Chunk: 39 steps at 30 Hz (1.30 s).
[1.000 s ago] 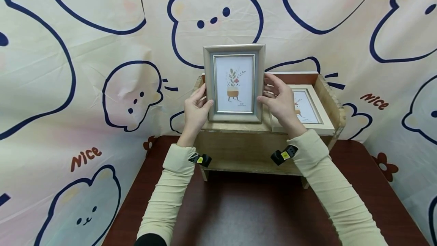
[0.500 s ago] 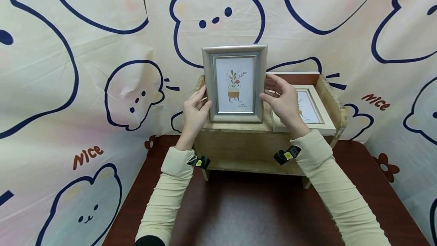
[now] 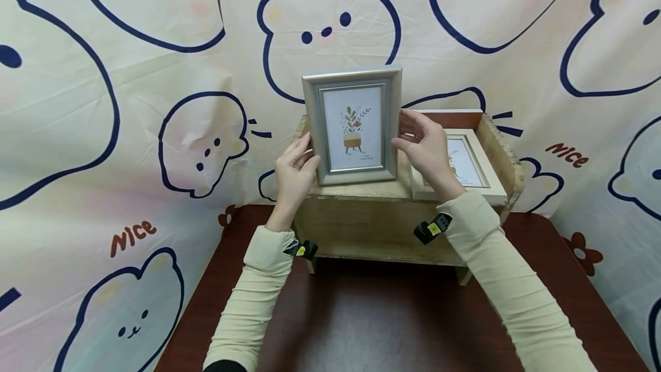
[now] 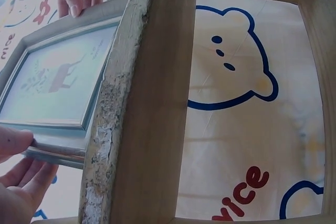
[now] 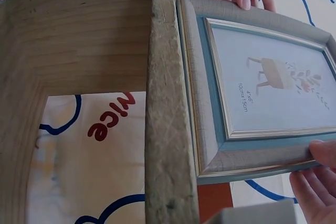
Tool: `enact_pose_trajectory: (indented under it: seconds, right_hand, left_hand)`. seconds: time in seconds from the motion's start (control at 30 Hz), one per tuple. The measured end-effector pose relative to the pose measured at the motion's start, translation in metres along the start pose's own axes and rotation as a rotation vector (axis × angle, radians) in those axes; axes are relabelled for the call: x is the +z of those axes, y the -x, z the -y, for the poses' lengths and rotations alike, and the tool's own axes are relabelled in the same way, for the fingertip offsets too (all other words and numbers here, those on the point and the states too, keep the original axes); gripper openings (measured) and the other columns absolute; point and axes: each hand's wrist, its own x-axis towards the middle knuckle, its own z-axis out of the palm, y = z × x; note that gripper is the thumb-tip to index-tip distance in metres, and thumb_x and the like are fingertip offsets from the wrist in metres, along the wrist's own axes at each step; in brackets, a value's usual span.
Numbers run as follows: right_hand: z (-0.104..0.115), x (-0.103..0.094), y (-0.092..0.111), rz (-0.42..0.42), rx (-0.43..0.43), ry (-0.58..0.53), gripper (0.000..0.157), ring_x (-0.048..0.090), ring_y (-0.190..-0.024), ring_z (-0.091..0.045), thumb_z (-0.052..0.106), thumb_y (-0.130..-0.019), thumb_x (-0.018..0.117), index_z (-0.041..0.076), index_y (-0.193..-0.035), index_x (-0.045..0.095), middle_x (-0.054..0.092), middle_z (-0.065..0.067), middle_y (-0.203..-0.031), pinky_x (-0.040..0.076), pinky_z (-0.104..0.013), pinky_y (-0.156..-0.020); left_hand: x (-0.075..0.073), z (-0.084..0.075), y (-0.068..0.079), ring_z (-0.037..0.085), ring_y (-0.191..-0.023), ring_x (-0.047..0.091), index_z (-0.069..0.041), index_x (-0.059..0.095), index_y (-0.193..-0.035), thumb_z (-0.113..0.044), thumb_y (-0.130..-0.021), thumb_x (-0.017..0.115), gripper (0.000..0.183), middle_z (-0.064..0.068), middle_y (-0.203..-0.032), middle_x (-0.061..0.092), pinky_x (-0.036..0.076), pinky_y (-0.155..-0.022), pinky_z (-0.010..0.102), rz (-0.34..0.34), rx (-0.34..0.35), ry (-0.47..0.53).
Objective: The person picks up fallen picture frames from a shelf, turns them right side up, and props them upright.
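A grey-silver picture frame (image 3: 352,174) with a potted-plant print stands nearly upright over the left part of a wooden shelf unit's top (image 3: 377,190), its lower edge right at that board. My left hand (image 3: 294,179) grips its left side, thumb in front and fingers behind, as the left wrist view also shows on the frame (image 4: 55,153). The right hand (image 3: 427,148) holds the opposite side, with its thumb (image 5: 323,151) on the front moulding in the right wrist view. Beside it a cream picture frame (image 3: 490,193) with a similar print lies on the shelf top, partly covered by my right hand.
The shelf unit has a raised side panel (image 3: 498,145) at the right and stands on a dark red-brown table (image 3: 372,326). Behind hangs a cloth (image 3: 206,62) printed with bear outlines.
The grey-silver frame has turned and tilted slightly, its top edge now slanting down to the left, and has shifted a little left. Both hands keep their grip; the cream frame stays put.
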Motion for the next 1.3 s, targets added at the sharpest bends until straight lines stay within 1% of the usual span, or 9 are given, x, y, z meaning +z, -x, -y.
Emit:
enact_pose_trajectory:
  seconds: [0.2,0.43,0.5,0.6,0.73,0.83,0.93,1.07,1.3]
  right_hand:
    - [-0.001,0.0,-0.005,0.011,0.019,0.024,0.054,0.057,-0.107,-0.023,-0.012,-0.077,0.064,-0.001,-0.128,0.051,0.059,-0.017,-0.119,0.048,-0.027,-0.086]
    - [0.0,0.001,-0.01,0.024,0.024,0.047,0.052,0.056,-0.109,-0.024,-0.012,-0.079,0.062,0.001,-0.128,0.052,0.058,-0.017,-0.12,0.048,-0.03,-0.089]
    - [0.001,0.001,-0.011,0.028,0.008,0.076,0.051,0.057,-0.108,-0.023,-0.01,-0.079,0.062,0.003,-0.128,0.053,0.059,-0.016,-0.119,0.048,-0.031,-0.088]
    - [0.006,-0.002,-0.014,0.022,-0.043,0.13,0.052,0.059,-0.104,-0.022,-0.007,-0.08,0.063,0.006,-0.129,0.052,0.061,-0.014,-0.116,0.049,-0.033,-0.086]
    - [0.016,-0.006,-0.02,-0.013,-0.112,0.161,0.057,0.06,-0.099,-0.022,-0.003,-0.08,0.065,0.009,-0.132,0.047,0.06,-0.012,-0.113,0.05,-0.034,-0.084]
    - [0.025,-0.009,-0.026,-0.023,-0.147,0.168,0.06,0.06,-0.095,-0.022,0.0,-0.081,0.065,0.012,-0.135,0.044,0.058,-0.012,-0.11,0.051,-0.034,-0.083]
    - [0.032,-0.011,-0.031,-0.023,-0.186,0.201,0.06,0.06,-0.091,-0.021,0.003,-0.081,0.065,0.016,-0.136,0.043,0.059,-0.012,-0.108,0.052,-0.031,-0.079]
    - [0.04,-0.011,-0.036,-0.031,-0.234,0.236,0.058,0.062,-0.087,-0.024,0.002,-0.081,0.063,0.016,-0.135,0.046,0.061,-0.013,-0.106,0.053,-0.03,-0.076]
    - [0.042,-0.008,-0.037,-0.049,-0.267,0.278,0.052,0.063,-0.085,-0.026,-0.007,-0.08,0.057,0.009,-0.13,0.051,0.061,-0.015,-0.102,0.054,-0.029,-0.075]
  left_hand:
    - [0.002,-0.001,0.003,0.041,-0.108,0.052,0.019,0.044,-0.123,0.023,-0.078,0.052,0.046,0.034,-0.121,0.048,0.046,-0.09,0.042,-0.017,0.041,-0.025]
    - [0.004,-0.003,0.006,0.039,-0.108,0.053,0.019,0.044,-0.122,0.022,-0.078,0.054,0.046,0.033,-0.121,0.049,0.046,-0.089,0.042,-0.036,0.057,-0.09]
    - [0.004,-0.003,0.007,0.039,-0.108,0.053,0.019,0.045,-0.122,0.021,-0.078,0.054,0.045,0.033,-0.121,0.05,0.046,-0.089,0.042,-0.039,0.063,-0.097]
    - [0.004,-0.001,0.006,0.039,-0.106,0.054,0.019,0.046,-0.121,0.021,-0.077,0.055,0.045,0.033,-0.119,0.05,0.047,-0.089,0.042,-0.047,0.072,-0.101]
    - [0.002,0.015,0.004,0.037,-0.106,0.054,0.016,0.048,-0.122,0.021,-0.076,0.056,0.046,0.031,-0.119,0.052,0.048,-0.088,0.038,-0.053,0.089,-0.084]
    - [0.001,0.027,0.003,0.034,-0.107,0.054,0.013,0.049,-0.123,0.02,-0.077,0.057,0.047,0.028,-0.121,0.052,0.048,-0.088,0.036,-0.051,0.103,-0.069]
    - [0.0,0.029,0.003,0.031,-0.106,0.055,0.012,0.049,-0.123,0.019,-0.077,0.058,0.047,0.026,-0.12,0.053,0.049,-0.087,0.033,-0.051,0.119,-0.068]
    - [0.0,0.03,0.003,0.03,-0.105,0.056,0.013,0.05,-0.123,0.019,-0.077,0.057,0.047,0.026,-0.119,0.054,0.049,-0.087,0.031,-0.052,0.148,-0.067]
    - [0.001,0.031,0.005,0.031,-0.104,0.057,0.014,0.051,-0.121,0.021,-0.076,0.056,0.046,0.027,-0.116,0.055,0.049,-0.086,0.031,-0.066,0.191,-0.068]
